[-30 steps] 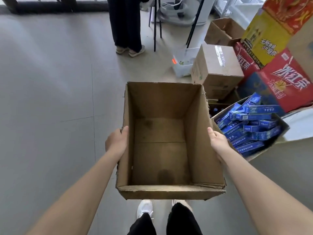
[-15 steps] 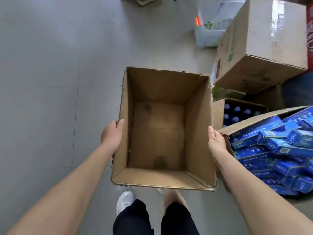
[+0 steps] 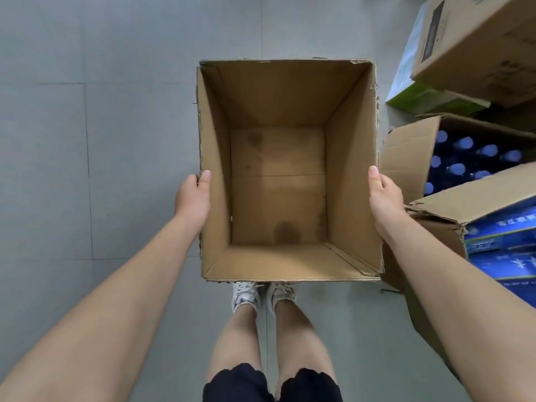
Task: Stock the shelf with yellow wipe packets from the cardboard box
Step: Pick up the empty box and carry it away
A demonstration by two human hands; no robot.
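Cardboard box (image 3: 287, 94), empty so likely light yet flexible, hangs between left hand (image 3: 193, 198) and right hand (image 3: 384, 198) gripping its side rims.

The brown cardboard box (image 3: 353, 184) is upright and open-topped, with ragged rims and a dark-stained inner bottom, gripped at its side walls by the left hand (image 3: 191, 198) and right hand (image 3: 384, 198).

The floor (image 3: 116, 140) is grey tile with thin seams. Two white shoes (image 3: 245, 297) stand side by side on it near the middle. Cartons crowd its right side: an open bottle box (image 3: 406, 158), nearer a box of blue packs (image 3: 435, 236), and farther back a green carton (image 3: 429, 97) partly under a large closed box (image 3: 478, 47).
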